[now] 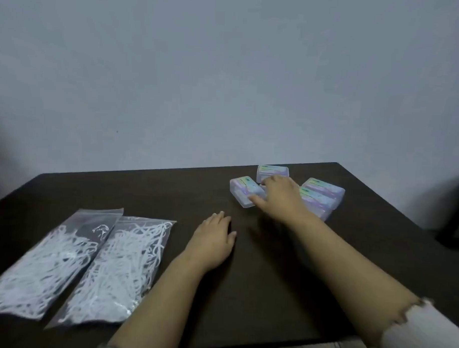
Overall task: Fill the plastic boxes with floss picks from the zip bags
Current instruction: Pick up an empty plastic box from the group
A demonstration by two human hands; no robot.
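Two clear zip bags lie side by side at the table's left, the left bag (46,261) and the right bag (126,269), both full of white floss picks. Several small clear plastic boxes with iridescent labels stand at the back right: one (242,191) nearest the middle, one (272,170) behind it, and a close group (324,194) to the right. My right hand (281,195) reaches among them; its thumb and curled fingers hold the right end of the middle box. My left hand (213,241) rests flat on the table, holding nothing.
The dark brown table (245,291) stands against a plain grey wall. Its front edge runs along the bottom, with wooden floor showing below. A dark piece of furniture (456,207) stands off the table's right side.
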